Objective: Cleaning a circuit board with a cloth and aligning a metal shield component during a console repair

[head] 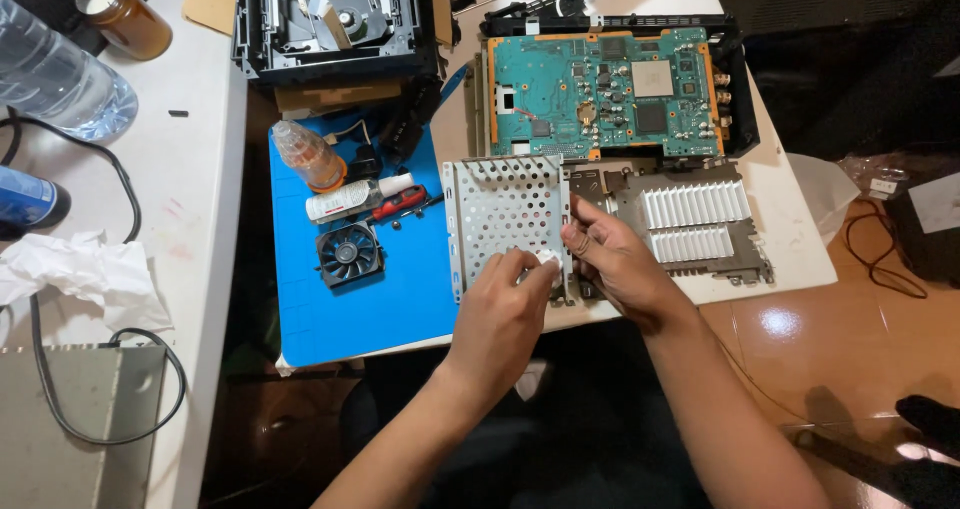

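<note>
A perforated grey metal shield plate (500, 209) lies at the table's near edge, joined to a finned heatsink plate (690, 219) on its right. My left hand (505, 314) pinches a small white wad (547, 259) against the shield's lower right part. My right hand (612, 259) grips the shield's right edge with thumb and fingers. Behind them sits a teal circuit board (600, 89) in a black case.
A blue mat (380, 309) holds a small black fan (350, 254), a white tube (345, 201), a red-handled tool (400, 202) and a clear bottle (308, 156). A disc drive unit (335, 19) stands behind. On the left table: water bottle (50, 74), amber jar (125, 19), crumpled tissue (85, 274), black cable (130, 209).
</note>
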